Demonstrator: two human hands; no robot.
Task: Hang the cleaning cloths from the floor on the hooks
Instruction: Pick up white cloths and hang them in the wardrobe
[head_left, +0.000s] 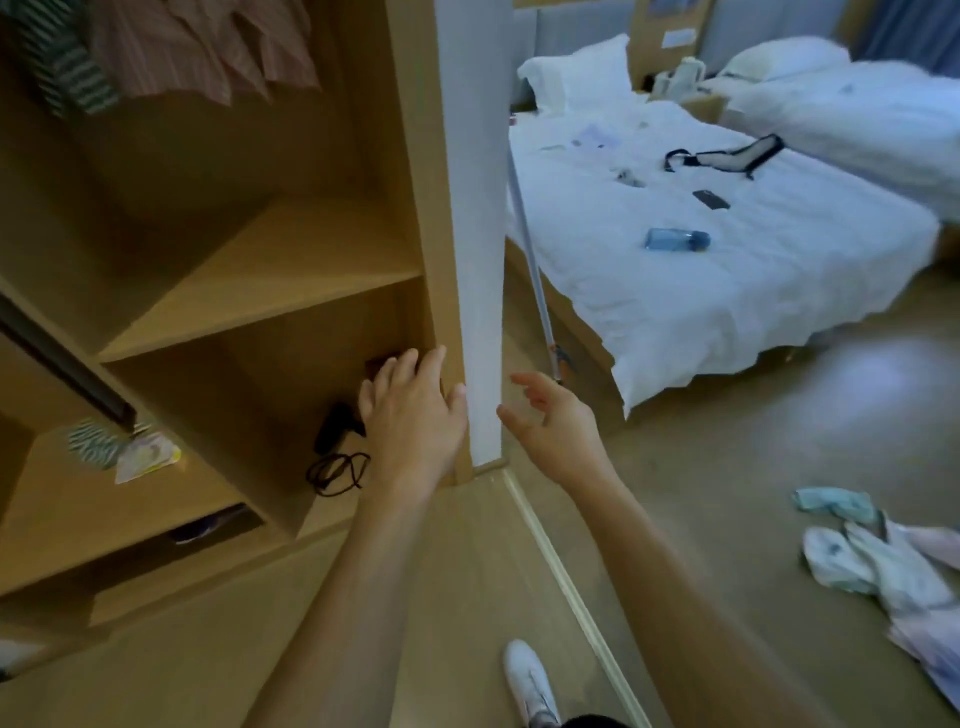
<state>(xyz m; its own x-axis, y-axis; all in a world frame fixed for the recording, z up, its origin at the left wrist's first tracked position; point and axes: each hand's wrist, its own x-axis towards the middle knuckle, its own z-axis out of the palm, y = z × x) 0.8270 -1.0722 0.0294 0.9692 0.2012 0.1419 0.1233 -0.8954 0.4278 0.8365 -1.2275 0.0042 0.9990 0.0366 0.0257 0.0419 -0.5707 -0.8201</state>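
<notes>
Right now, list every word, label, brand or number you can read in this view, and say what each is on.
No text can be read anywhere in this view.
Papers on the near bed: any print is too blurred.
Wall notices behind the beds: too small and blurred.
Blue bottle on the bed: no label legible.
Cleaning cloths on the floor: faint marks, unreadable.
Packet on the wardrobe shelf: blurred.

Two hands show: the left hand (410, 410) and the right hand (556, 423). Right of the right hand lie two beds, the near bed (753, 291) and the far bed (857, 119), plus one bottle (677, 239) and one phone (710, 199)
</notes>
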